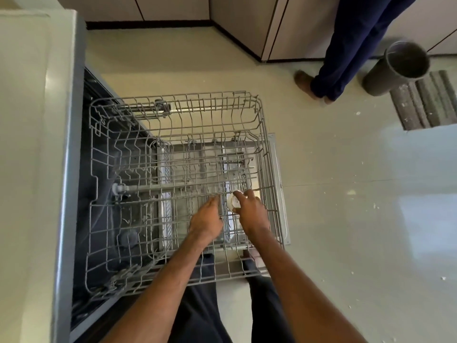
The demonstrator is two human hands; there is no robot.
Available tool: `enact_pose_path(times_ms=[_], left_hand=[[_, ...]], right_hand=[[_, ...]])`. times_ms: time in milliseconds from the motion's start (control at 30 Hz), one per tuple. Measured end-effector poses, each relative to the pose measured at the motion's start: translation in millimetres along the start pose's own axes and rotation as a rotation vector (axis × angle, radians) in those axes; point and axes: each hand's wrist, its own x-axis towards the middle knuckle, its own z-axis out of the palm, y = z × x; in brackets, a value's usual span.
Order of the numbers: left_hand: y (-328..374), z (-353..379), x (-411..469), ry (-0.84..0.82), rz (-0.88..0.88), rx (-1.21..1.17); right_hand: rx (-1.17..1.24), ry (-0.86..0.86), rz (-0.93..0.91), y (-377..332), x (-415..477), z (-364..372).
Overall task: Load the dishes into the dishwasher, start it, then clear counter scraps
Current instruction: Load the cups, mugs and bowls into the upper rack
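Note:
The dishwasher's grey wire upper rack (pixel 103 154) is pulled out over the open door (pixel 277 194), and it holds almost nothing. My right hand (pixel 251 214) grips a small white cup (pixel 233 202), upside down, near the rack's right side. My left hand (pixel 206 220) lies just left of it, fingers stretched forward and touching the rack wires. The lower rack shows through the wires beneath. The dark tub (pixel 99 219) of the dishwasher is on the left.
A pale countertop (pixel 27 144) runs down the left edge. Another person's legs (pixel 346 50) stand at the top right beside a grey cylindrical bin (pixel 395 68) and a striped mat (pixel 427 100). Crumbs dot the pale floor (pixel 358 194).

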Motion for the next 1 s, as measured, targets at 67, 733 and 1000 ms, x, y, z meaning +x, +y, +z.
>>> enact_pose_path(times_ms=[67,733,1000], left_hand=[[-3,8,4,0.002,-0.013,0.001],[23,9,9,0.078,0.039,0.045],[34,10,9,0.093,0.070,0.087]], right_hand=[[-0.025,-0.021,-0.016,-2,2,-1],[0.160,-0.007,0.063,27,2,-12],[0.213,0.010,0.110,31,3,-6]])
